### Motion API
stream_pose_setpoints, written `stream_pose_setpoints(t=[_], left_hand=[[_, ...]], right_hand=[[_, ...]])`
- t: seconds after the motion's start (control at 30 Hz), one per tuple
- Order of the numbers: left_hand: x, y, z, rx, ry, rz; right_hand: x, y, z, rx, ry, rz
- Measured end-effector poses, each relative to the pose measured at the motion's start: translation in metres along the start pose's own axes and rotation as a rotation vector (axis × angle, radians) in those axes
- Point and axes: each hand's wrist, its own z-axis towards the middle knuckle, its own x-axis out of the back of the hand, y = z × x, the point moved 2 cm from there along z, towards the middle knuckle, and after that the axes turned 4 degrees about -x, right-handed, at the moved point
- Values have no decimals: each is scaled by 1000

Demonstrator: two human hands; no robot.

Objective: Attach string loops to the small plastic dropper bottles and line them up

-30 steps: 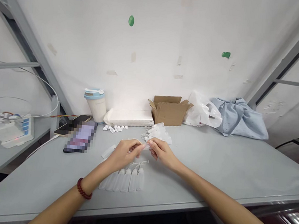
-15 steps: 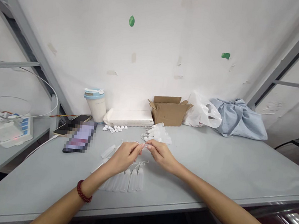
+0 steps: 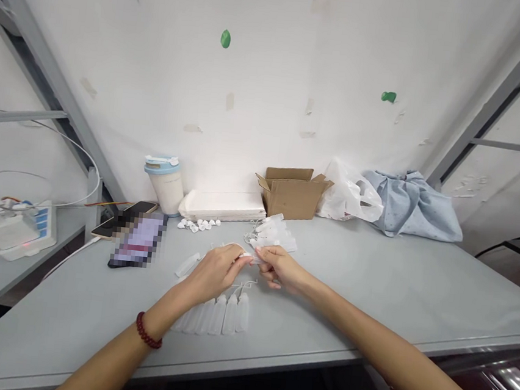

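Note:
In front of me my two hands meet over the table. My left hand (image 3: 220,269) is closed in a pinch on a small white nozzle cap (image 3: 246,255), and a thin pale tube arches above its fingers. My right hand (image 3: 283,268) grips the translucent plastic bottle (image 3: 256,259) joined to it, mostly hidden by the fingers. Below the hands several such bottles (image 3: 230,316) lie in a row with bent thin tubes at their tops. Another bottle (image 3: 187,265) lies left of my left hand. Just beyond the fingers is a pile of bottles (image 3: 277,232).
Small white caps (image 3: 199,224) lie before a white flat stack (image 3: 226,205). Along the wall stand a lidded cup (image 3: 166,187), an open cardboard box (image 3: 293,197), a white plastic bag (image 3: 349,194) and a blue cloth bag (image 3: 418,204). Two phones (image 3: 138,241) lie at left.
My right hand has turned slightly, its lower fingers now showing curled under the bottle. More of the white piece shows between the hands. The view has shifted a little.

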Motion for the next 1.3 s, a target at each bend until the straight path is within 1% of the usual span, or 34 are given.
stream_pose_setpoints(t=[0.07,0.13,0.2,0.27,0.33,0.37,0.43,0.53,0.63,0.73,0.87,0.93,1.03,1.07,1.13,1.27,1.3], left_hand=[[7,-6,3,54,19,-52],[17,-20,4,120,60,-68],[29,-45,3,190,91,5],[39,-75,-1,266,118,167],[44,-104,-6,320,113,307],[45,-115,-8,335,98,337],[44,-130,-10,312,70,337],[39,-138,-9,252,40,312],[36,-139,-7,233,18,295],[34,-141,-6,241,13,284],[34,-144,-6,264,4,292],[34,-144,-6,267,-4,299],[34,-141,-5,277,-9,331],[34,-139,-5,284,-12,346],[33,-138,-6,302,-24,368],[34,-136,-7,334,-40,380],[34,-136,-7,341,-42,380]], right_hand=[[3,-5,1,62,40,6],[14,-14,1,176,159,11],[33,-24,-1,283,353,19],[54,-33,-3,395,552,36],[73,-37,-5,437,680,-14],[80,-38,-5,443,730,-71],[89,-36,-3,450,790,-218],[93,-29,3,512,830,-418],[93,-24,13,603,845,-475],[95,-21,23,603,797,-523],[99,-20,29,616,726,-814],[101,-20,28,645,750,-906],[101,-21,22,664,839,-920],[98,-22,19,667,856,-909],[89,-24,13,662,843,-887],[57,-30,-4,624,703,-862],[48,-31,-9,589,637,-857]])
